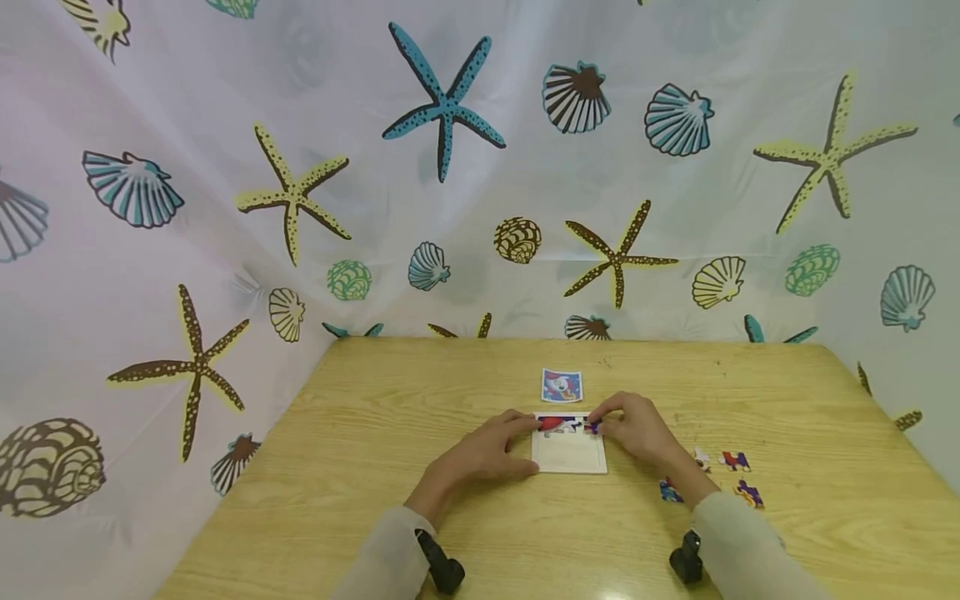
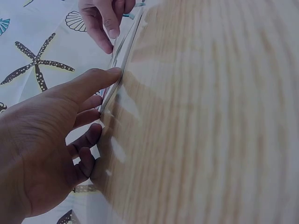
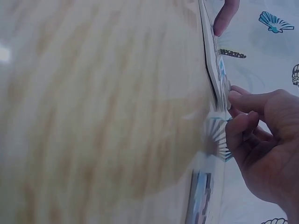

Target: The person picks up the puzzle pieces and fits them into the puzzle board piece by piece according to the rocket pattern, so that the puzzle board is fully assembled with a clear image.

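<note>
A small white puzzle tray [image 1: 570, 457] lies on the table, with joined puzzle pieces [image 1: 557, 426] along its far edge. My left hand [image 1: 487, 446] holds the tray's left side, its thumb at the near corner and its fingers at the far one. In the left wrist view, the thumb [image 2: 100, 80] touches the tray's edge. At the tray's far right corner, my right hand [image 1: 637, 427] pinches a dark puzzle piece [image 1: 592, 427] between thumb and finger. The right wrist view has those fingertips [image 3: 235, 99] against the tray; the piece is mostly hidden there.
Behind the tray lies a small picture card [image 1: 562, 386] showing a white cartoon figure. Loose pieces lie right of the tray, including a red and purple one [image 1: 736, 461], an orange and purple one [image 1: 748, 493] and a blue one [image 1: 670, 490]. A patterned curtain [image 1: 480, 283] stands behind the table.
</note>
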Tool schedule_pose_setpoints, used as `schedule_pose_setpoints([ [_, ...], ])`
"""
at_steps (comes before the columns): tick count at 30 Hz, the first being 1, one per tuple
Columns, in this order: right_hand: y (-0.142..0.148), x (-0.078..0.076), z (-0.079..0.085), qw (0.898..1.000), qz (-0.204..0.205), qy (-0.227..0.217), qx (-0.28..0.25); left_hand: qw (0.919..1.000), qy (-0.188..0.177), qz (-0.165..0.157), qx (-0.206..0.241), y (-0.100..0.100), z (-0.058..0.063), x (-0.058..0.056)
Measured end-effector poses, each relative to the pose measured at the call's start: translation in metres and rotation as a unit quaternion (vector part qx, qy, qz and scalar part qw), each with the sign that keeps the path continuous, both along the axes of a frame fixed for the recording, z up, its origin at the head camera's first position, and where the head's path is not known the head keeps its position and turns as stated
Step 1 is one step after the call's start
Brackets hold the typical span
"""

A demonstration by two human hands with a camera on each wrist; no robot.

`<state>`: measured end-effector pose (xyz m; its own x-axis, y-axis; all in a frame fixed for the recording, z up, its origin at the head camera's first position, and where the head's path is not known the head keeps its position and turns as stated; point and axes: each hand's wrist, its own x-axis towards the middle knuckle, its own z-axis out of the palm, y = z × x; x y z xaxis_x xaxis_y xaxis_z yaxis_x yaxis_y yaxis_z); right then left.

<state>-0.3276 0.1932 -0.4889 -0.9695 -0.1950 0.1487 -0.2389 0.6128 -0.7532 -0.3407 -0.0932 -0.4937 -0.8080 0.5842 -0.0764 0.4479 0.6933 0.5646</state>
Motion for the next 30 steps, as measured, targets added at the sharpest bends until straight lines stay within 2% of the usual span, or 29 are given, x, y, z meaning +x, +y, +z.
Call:
schedule_pose_setpoints([
  [10,-0.008,-0.005,-0.005,1.000,-0.004,-0.003,0.002,0.9999,0.003,-0.011,-0.002,-0.001,-0.002,0.000],
  [22,-0.012,-0.008,-0.007,1.000,0.002,0.010,0.016,1.0000,-0.003,-0.004,-0.004,-0.001,0.002,0.000],
  [30,-0.012,-0.007,-0.006,1.000,-0.005,0.009,0.025,1.0000,-0.006,-0.003,-0.004,0.001,0.001,0.000],
])
